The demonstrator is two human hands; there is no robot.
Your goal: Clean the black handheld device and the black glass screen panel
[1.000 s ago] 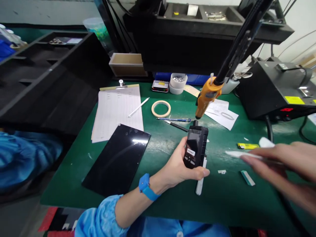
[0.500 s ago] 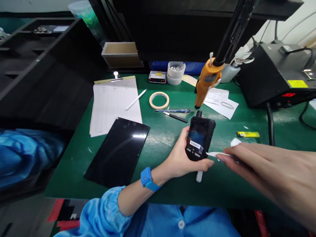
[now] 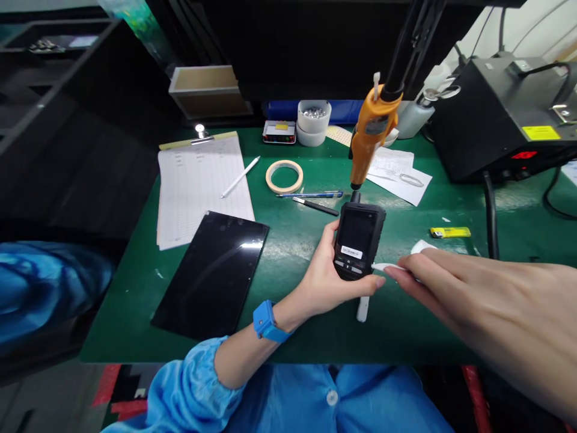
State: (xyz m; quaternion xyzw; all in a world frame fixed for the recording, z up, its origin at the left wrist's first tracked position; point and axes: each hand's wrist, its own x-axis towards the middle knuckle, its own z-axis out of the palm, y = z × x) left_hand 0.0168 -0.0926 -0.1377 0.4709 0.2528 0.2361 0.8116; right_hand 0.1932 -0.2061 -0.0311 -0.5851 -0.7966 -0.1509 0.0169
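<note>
My left hand [image 3: 331,279] is wrapped around a small black handheld device [image 3: 358,239] with a dark screen, a white label and buttons, held upright just above the green mat [image 3: 293,240]. My right hand [image 3: 473,300] reaches in from the right and pinches a thin white strip [image 3: 385,266] whose tip touches the device's lower right edge. A white stick-like piece [image 3: 363,308] lies on the mat under the device. An orange electric screwdriver [image 3: 370,135] hangs just above the device's top.
A black glass panel [image 3: 211,273] and a clipboard with papers [image 3: 198,183] lie to the left. A tape roll [image 3: 283,176], pens [image 3: 311,195], a screw cup [image 3: 314,114], a yellow lighter [image 3: 449,232] and a black power unit [image 3: 500,120] sit behind and right.
My right hand brought the white strip leftward from the open mat to the device's lower right edge. The left hand kept hold of the device, shifting it slightly.
</note>
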